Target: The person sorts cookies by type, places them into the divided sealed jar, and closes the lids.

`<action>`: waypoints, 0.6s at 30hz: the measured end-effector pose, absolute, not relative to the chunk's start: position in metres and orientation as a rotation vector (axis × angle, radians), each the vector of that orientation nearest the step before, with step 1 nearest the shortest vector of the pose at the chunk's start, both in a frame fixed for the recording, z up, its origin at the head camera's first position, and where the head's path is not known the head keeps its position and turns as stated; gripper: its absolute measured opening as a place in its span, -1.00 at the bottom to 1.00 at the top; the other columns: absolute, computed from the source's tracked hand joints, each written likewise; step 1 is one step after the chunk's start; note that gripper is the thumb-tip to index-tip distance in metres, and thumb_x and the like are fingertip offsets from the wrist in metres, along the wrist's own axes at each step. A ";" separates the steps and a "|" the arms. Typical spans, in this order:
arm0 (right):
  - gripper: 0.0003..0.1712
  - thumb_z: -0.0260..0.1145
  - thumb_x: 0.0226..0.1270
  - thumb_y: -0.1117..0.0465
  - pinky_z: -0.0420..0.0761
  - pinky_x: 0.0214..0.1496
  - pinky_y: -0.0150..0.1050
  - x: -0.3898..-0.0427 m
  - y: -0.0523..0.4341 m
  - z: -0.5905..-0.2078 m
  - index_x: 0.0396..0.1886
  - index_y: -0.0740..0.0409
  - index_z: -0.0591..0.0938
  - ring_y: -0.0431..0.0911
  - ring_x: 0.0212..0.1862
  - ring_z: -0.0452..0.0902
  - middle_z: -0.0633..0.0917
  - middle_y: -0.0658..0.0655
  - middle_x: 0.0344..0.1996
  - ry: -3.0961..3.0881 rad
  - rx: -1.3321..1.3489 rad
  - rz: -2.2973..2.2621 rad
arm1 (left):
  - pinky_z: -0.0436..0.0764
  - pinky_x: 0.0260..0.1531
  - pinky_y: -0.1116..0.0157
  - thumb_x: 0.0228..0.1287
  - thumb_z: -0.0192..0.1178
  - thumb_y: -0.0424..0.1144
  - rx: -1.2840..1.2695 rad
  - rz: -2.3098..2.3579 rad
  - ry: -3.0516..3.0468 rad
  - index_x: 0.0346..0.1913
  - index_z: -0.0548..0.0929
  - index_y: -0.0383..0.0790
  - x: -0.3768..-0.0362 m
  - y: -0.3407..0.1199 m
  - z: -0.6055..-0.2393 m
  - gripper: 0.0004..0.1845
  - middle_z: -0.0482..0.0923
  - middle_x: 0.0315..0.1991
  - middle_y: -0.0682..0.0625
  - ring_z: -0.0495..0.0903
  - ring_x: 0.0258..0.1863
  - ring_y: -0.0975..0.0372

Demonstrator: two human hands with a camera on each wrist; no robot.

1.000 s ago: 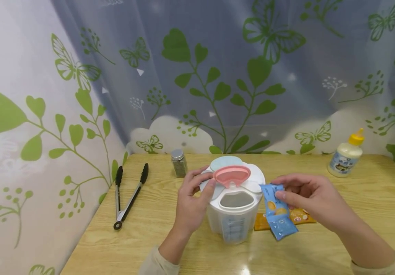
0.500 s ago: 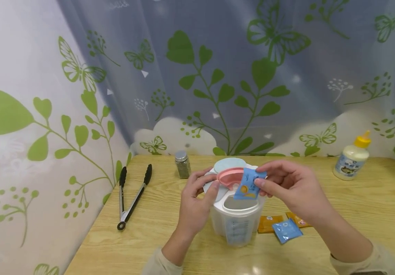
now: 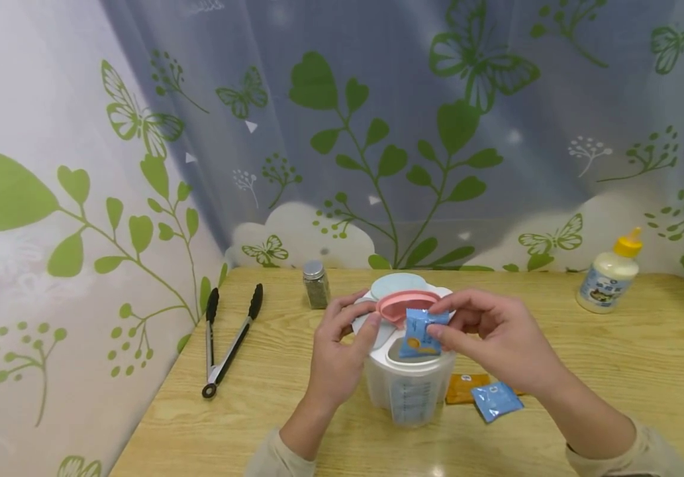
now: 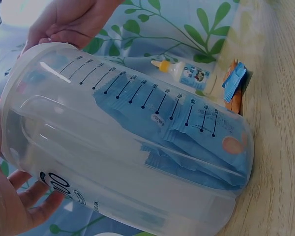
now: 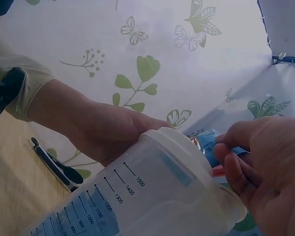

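A clear plastic storage container [image 3: 413, 401] with a white lid stands on the table, its pink flap [image 3: 410, 299] raised from the front opening. My left hand [image 3: 336, 361] grips the lid's left edge, with thumb and fingers on either side. Pinched in my right hand [image 3: 499, 334] is a small blue snack packet [image 3: 419, 334], held upright at the opening; its lower edge dips over the hole. Several blue packets [image 4: 187, 147] lie inside the container in the left wrist view. The right wrist view shows my fingers partly covering the pinched packet [image 5: 206, 142].
Right of the container lie a blue packet [image 3: 497, 401] and orange packets [image 3: 465, 388], partly overlapping. Black-tipped tongs [image 3: 228, 348] lie spread at the left. A spice jar [image 3: 316, 285] stands behind my left hand, and a yellow-capped bottle [image 3: 608, 275] at the back right.
My right hand has carried the blue packet leftward from beside the container to its opening, then slightly down. My left hand keeps its hold on the lid.
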State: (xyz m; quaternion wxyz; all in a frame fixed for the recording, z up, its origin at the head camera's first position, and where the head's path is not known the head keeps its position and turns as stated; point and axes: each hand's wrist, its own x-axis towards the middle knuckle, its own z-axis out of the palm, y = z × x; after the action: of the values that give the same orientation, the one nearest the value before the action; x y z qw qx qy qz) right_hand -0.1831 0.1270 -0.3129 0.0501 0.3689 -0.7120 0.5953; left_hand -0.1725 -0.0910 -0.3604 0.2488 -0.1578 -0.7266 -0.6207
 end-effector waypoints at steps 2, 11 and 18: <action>-0.74 0.32 0.11 0.45 0.54 -0.51 -0.27 -0.183 0.127 -0.313 -0.18 0.18 0.60 -0.06 -0.57 0.52 0.61 0.10 -0.60 -2.186 1.108 1.807 | 0.55 -0.23 0.21 0.22 0.18 -0.35 -0.441 -1.686 -1.968 -0.14 0.67 -0.24 -0.177 -0.092 -0.368 -0.83 0.47 0.03 -0.08 0.45 0.04 0.14; -0.77 0.27 0.13 0.51 0.52 -0.54 -0.25 -0.186 0.128 -0.314 -0.19 0.29 0.62 -0.06 -0.59 0.48 0.61 0.17 -0.57 -2.090 1.182 1.872 | 0.55 -0.22 0.23 0.24 0.18 -0.23 -0.466 -1.664 -1.955 -0.14 0.67 -0.15 -0.182 -0.093 -0.375 -0.82 0.47 0.03 -0.01 0.46 0.03 0.17; -0.79 0.28 0.17 0.41 0.57 -0.47 -0.18 -0.188 0.134 -0.311 -0.17 0.24 0.61 -0.03 -0.53 0.52 0.62 0.19 -0.54 -2.230 1.096 1.937 | 0.55 -0.22 0.22 0.23 0.19 -0.23 -0.447 -1.670 -1.957 -0.15 0.68 -0.15 -0.183 -0.093 -0.375 -0.83 0.48 0.02 -0.01 0.47 0.03 0.18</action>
State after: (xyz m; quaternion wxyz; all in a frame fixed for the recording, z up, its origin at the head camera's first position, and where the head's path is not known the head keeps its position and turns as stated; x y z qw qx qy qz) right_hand -0.1878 0.1338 -0.3111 -0.0044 0.3478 -0.7079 0.6148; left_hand -0.1827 -0.0934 -0.3749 0.2620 -0.1653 -0.7233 -0.6171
